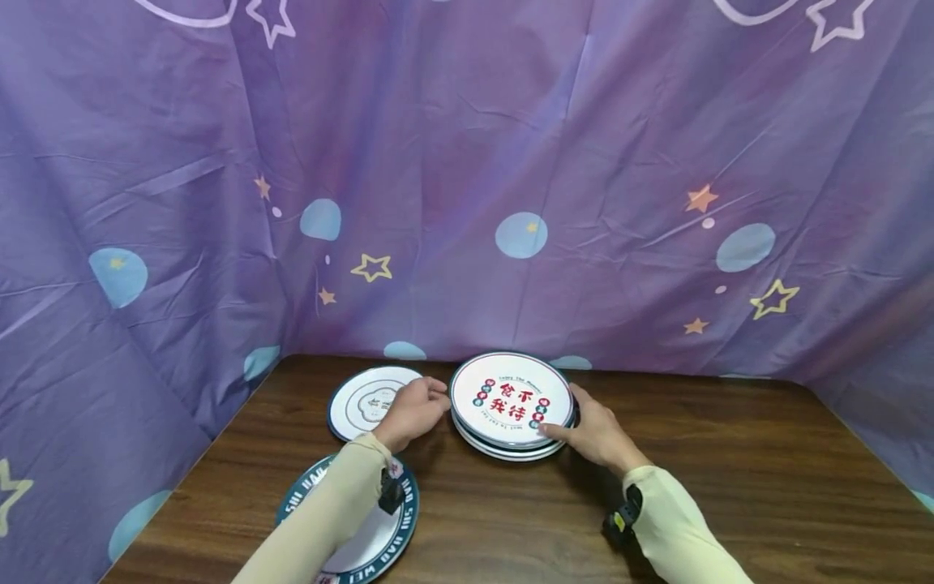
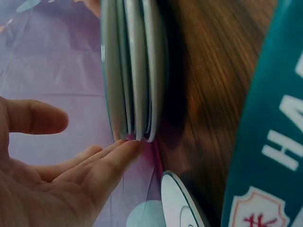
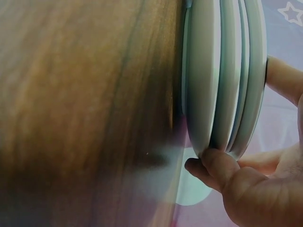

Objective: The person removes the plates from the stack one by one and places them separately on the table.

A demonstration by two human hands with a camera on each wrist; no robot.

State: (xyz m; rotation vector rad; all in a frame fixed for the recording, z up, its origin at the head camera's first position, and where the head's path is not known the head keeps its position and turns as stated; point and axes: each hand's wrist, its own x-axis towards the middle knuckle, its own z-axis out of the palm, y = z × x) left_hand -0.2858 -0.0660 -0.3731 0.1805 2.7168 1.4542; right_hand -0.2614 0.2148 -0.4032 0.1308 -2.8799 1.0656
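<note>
A stack of several white plates (image 1: 511, 400) with dark rims stands at the back middle of the table; red characters mark the top one. My right hand (image 1: 594, 430) holds the stack's right side, thumb over the top rim and fingers along the lower edges, as the right wrist view shows at the plate rims (image 3: 203, 85). On the opposite side is my left hand (image 1: 416, 412). Its fairly straight fingertips touch the stacked rims (image 2: 137, 71) in the left wrist view, while the thumb (image 2: 40, 117) stays apart from them.
A smaller white plate (image 1: 350, 405) with a dark rim lies at the back left, partly behind my left hand. Nearer, a large plate with a lettered teal rim (image 1: 409, 495) lies under my left forearm. A purple curtain (image 1: 452, 162) hangs behind the wooden table (image 1: 730, 470).
</note>
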